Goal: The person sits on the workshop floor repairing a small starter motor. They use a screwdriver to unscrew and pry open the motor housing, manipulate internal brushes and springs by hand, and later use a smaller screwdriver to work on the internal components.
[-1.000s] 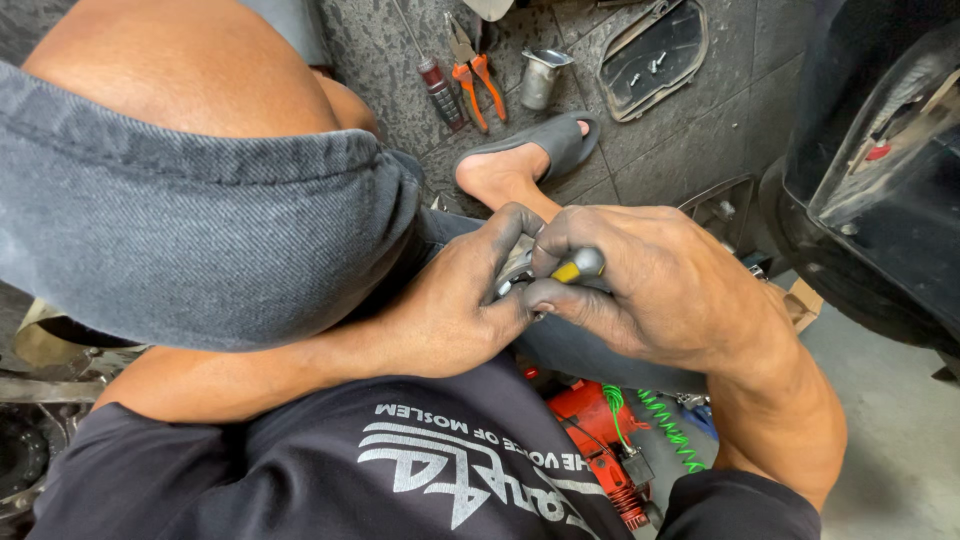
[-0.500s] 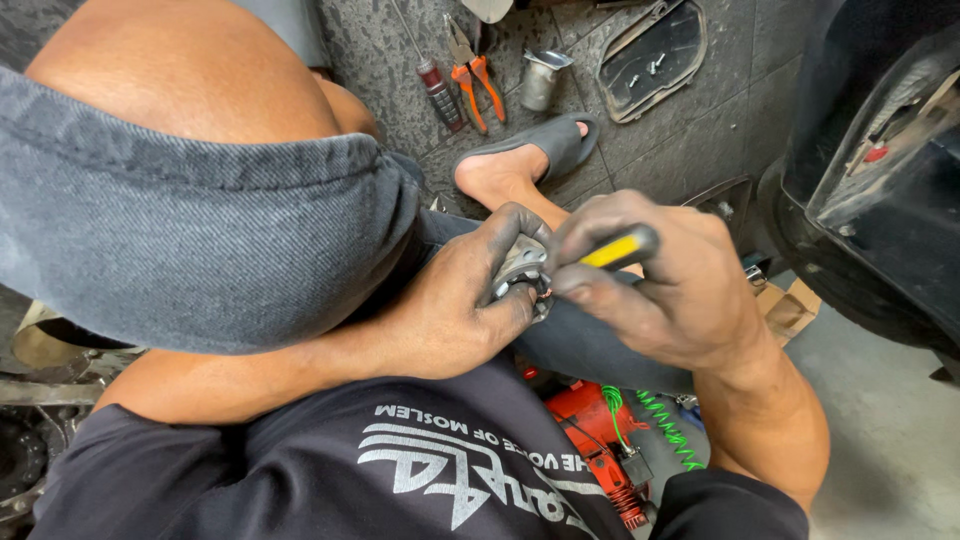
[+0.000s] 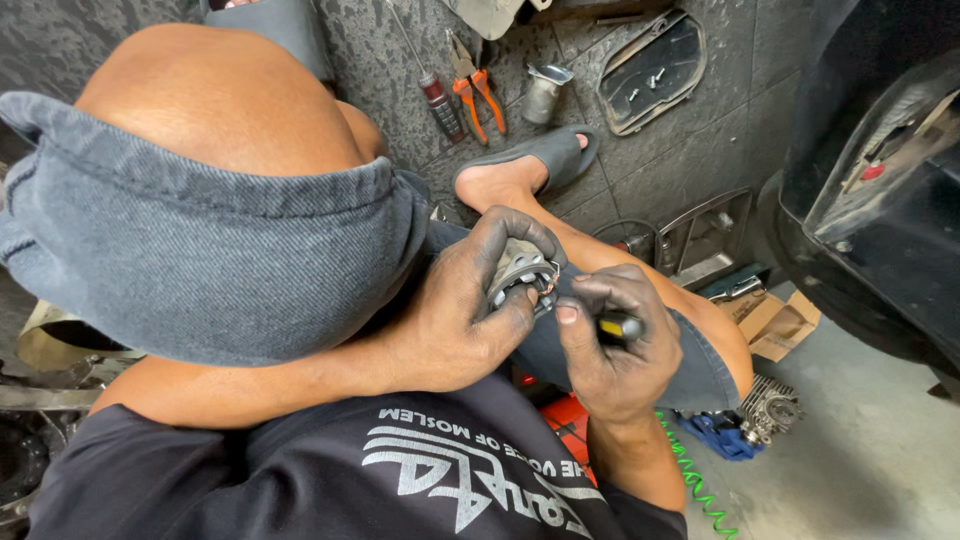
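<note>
Two greasy hands work close together above the lap. Left hand [image 3: 462,310] curls tight around a small round metal part [image 3: 520,272], held between its fingertips. Right hand [image 3: 615,345] pinches a yellow-and-black tool [image 3: 620,326] just beside it. Slick fingers could let the smooth, ringed casting slip or its thin wires snag.

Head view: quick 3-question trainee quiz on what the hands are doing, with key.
1. True or false: the left hand grips a small round metal part.
2. What does the right hand hold? A) orange pliers B) a tool with a yellow-and-black handle C) a sandal
3. Fill in: the orange-handled pliers lie on the ____, beside a red-handled screwdriver.

Key
1. True; its fingers wrap around the part.
2. B; the tool points toward the part.
3. Floor.
</note>
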